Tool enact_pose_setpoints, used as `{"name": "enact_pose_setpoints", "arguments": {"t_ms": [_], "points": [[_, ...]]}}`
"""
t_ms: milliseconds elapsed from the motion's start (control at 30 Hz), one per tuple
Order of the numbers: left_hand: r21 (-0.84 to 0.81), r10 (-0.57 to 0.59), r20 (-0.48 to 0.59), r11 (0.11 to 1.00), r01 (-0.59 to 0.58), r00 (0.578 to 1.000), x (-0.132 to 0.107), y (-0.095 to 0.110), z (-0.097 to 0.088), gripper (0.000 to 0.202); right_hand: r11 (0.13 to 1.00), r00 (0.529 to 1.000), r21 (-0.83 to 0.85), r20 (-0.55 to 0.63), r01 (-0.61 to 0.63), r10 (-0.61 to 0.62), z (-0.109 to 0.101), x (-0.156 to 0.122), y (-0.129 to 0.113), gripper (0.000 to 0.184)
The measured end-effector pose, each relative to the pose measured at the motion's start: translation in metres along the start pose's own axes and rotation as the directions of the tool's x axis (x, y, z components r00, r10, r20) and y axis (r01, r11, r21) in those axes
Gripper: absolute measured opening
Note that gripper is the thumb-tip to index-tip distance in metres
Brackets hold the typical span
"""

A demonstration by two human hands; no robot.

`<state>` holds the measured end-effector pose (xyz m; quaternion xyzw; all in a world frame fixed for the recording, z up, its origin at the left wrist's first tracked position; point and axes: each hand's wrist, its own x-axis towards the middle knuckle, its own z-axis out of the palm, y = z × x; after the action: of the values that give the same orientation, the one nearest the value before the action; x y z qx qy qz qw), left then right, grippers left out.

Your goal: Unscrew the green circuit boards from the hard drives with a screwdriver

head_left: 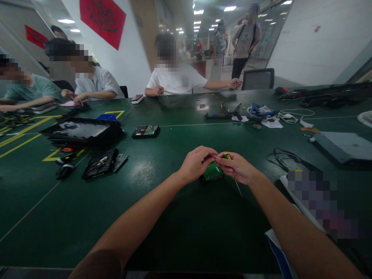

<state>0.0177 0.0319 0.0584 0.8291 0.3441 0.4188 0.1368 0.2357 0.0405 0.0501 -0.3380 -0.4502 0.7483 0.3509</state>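
You look to be in an office that is also a bit like a fix-it workshop; you hold a screwdriver [227, 155] beside a green circuit board [213, 173]; bits of machines [100, 164] and a heap of wires [263, 111] lie on your big green table [52, 224]; other people [178, 80] sit across from you; over there you see a chair with a mesh back [258, 79], rows of bright ceiling lights [230, 8], and white walls [308, 46] with red paper signs [103, 21].

Red poster [104, 21] on white pillar [129, 58]
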Motion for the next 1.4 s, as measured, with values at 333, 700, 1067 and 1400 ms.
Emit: {"name": "enact_pose_setpoints", "arguments": {"t_ms": [333,700,1067,1400], "points": [[0.084,0.080,-0.054,0.994,-0.075,0.995,-0.003,-0.004,0.004,0.014,1.000,0.999,-0.004,-0.035,0.004,-0.005,0.001,0.002,0.001,0.035],[0.026,0.091,-0.024,0.996,-0.091,0.996,-0.003,-0.005,0.004,0.012,0.998,0.998,-0.020,-0.026,-0.057,0.057,-0.002,-0.002,-0.001,0.033],[0.171,0.140,0.175,0.970,-0.170,0.974,0.000,-0.016,-0.006,0.018,0.995,0.997,-0.067,-0.016,-0.072,0.072,-0.002,0.000,0.002,0.030],[0.120,-0.118,0.275,0.989,0.088,0.954,-0.001,-0.032,-0.018,0.063,0.991,0.973,-0.112,-0.224,-0.079,0.052,-0.010,0.004,-0.004,0.030]]}}
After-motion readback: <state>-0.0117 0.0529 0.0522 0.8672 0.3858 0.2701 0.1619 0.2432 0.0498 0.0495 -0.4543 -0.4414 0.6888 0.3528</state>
